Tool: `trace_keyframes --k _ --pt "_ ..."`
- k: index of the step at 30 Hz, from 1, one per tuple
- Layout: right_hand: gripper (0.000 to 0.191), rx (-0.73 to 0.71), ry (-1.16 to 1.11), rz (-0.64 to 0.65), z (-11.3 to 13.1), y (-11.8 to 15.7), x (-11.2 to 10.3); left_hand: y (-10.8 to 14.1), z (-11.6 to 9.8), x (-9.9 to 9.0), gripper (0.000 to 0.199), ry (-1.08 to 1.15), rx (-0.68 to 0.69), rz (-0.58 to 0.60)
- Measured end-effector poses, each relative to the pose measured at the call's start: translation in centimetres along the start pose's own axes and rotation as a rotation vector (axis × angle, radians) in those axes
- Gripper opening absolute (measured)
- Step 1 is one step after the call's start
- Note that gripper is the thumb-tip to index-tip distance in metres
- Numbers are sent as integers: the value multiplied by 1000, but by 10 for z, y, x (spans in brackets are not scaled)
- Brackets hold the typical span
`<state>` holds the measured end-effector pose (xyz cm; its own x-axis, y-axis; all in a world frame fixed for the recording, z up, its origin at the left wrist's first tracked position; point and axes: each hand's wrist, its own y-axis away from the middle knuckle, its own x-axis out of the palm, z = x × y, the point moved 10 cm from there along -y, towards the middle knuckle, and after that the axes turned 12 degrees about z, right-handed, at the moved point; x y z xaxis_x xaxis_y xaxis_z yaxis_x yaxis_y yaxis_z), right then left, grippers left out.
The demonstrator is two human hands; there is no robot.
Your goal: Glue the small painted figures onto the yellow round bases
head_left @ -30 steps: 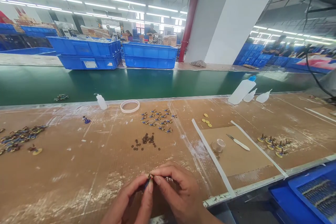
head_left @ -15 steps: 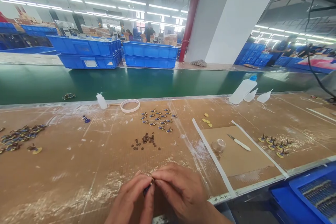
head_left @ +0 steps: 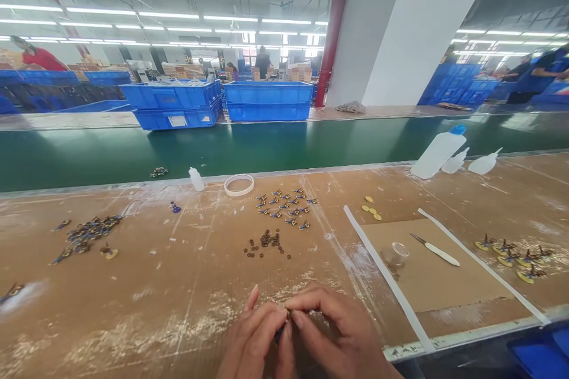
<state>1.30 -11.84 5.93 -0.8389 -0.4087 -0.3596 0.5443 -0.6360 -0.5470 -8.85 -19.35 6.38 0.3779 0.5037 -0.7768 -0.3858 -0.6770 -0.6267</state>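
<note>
Close to the table's front edge, my left hand (head_left: pixel 258 340) pinches a small painted figurine (head_left: pixel 279 333), of which only a dark blue bit shows between the fingers. My right hand (head_left: pixel 340 328) has thumb and forefinger closed on its upper end, touching the left fingertips. Whether a tiny part is also pinched there is hidden. Beyond the hands lies a loose heap of small brown discs (head_left: pixel 269 239). Behind it several blue and gold figurines (head_left: pixel 291 211) lie in rows.
Left are a figurine pile (head_left: pixel 91 231) and a single blue figurine (head_left: pixel 175 207). A small bottle (head_left: pixel 196 179) and tape roll (head_left: pixel 239 192) stand behind. To the right lie a knife (head_left: pixel 438 250), clear cup (head_left: pixel 397 253), yellow discs (head_left: pixel 371 210), based figurines (head_left: pixel 527 257) and white bottles (head_left: pixel 438 154).
My view has turned left, so the table's things sit further right. Both hands stay together on the figurine; a left finger now sticks up.
</note>
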Motion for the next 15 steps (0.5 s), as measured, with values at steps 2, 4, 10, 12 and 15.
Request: trace_keyframes --k 2,4,10,12,15 --pt "15 102 -92 27 -10 2 3 -4 -3 -3 32 -11 40 -8" --pt "15 222 -168 82 -21 4 10 -7 -2 -4 31 0 56 -12" --pt "18 316 -235 123 -30 2 11 -4 -2 -2 29 -56 41 -29" --pt "16 253 -123 143 -23 -4 6 -4 -7 -2 28 -92 25 -56" --pt "15 135 15 214 -9 -11 3 -4 -9 -6 24 -73 -76 -164"
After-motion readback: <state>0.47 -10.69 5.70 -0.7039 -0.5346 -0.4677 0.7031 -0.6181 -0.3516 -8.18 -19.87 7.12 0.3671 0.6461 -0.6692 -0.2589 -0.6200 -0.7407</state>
